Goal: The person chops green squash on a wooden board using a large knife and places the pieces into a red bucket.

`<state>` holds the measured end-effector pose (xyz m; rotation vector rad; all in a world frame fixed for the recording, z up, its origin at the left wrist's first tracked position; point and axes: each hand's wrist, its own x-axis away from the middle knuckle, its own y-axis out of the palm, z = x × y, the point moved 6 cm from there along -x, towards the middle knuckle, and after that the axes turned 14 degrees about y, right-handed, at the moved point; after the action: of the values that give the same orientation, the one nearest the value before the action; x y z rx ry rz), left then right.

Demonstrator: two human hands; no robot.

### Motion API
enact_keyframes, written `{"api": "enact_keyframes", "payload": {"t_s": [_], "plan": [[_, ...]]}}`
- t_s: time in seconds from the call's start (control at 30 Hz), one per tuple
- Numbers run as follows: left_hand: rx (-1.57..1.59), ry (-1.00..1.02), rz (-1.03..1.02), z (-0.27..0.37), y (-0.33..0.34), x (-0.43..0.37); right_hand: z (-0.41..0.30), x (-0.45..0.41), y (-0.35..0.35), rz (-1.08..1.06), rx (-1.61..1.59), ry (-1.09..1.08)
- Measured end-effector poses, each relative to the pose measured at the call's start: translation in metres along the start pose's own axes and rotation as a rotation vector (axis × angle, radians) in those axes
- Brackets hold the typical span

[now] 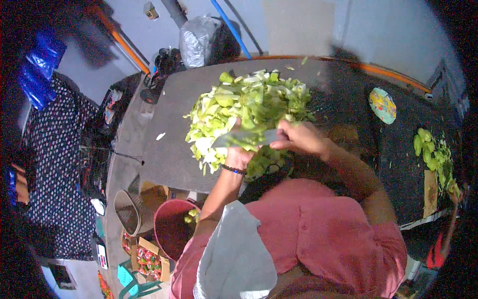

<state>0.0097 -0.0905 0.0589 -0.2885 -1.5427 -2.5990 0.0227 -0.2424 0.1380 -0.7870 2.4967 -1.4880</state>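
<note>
My right hand (298, 138) grips a knife (227, 139) by its handle, the blurred blade pointing left across my left palm. Beneath and around that blade lie green pieces in my left hand (240, 154), whose wrist bears a dark beaded bracelet; its fingers are mostly hidden by the blade and greens. Just beyond both hands, a large heap of sliced pale-green vegetable (220, 108) rests on the dark table (171, 149). More of the same greens show below the knife, close to my body.
Whole green vegetables (427, 149) and cut pieces lie at the far right, near another person's arm. A patterned oval item (382, 105) lies on the right. Lower left stand a red bucket (158, 224), a woven basket (127, 213) and a cardboard box of red produce (149, 261).
</note>
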Motion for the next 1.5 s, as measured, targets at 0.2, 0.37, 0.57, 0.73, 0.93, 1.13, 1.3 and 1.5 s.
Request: {"api": "enact_keyframes", "payload": {"t_s": [0.2,0.37,0.57,0.73,0.93,1.13,1.3,1.5], "plan": [[0.077,0.038,0.077,-0.002,0.006,0.013,0.015,-0.007,-0.008,0.081,0.013,0.083],[0.010,-0.052,-0.117,0.003,0.021,0.014,0.060,-0.017,-0.025,0.305,-0.092,0.243],[0.040,-0.034,0.068,-0.003,0.001,0.006,0.004,0.000,-0.006,0.021,0.015,0.029],[-0.035,-0.011,0.052,-0.002,0.009,0.013,0.003,-0.004,-0.007,0.058,0.067,0.035],[-0.117,0.017,0.067,0.011,0.009,0.015,0.048,-0.014,-0.019,0.197,0.042,0.238],[-0.005,0.102,0.167,0.007,0.005,0.008,0.040,-0.008,-0.011,0.162,-0.092,0.183],[0.231,0.021,-0.280,-0.002,-0.003,-0.012,-0.008,0.016,0.002,0.100,0.080,0.025],[0.036,0.135,-0.064,-0.006,0.019,-0.007,-0.018,0.018,0.001,0.109,0.045,-0.048]]}}
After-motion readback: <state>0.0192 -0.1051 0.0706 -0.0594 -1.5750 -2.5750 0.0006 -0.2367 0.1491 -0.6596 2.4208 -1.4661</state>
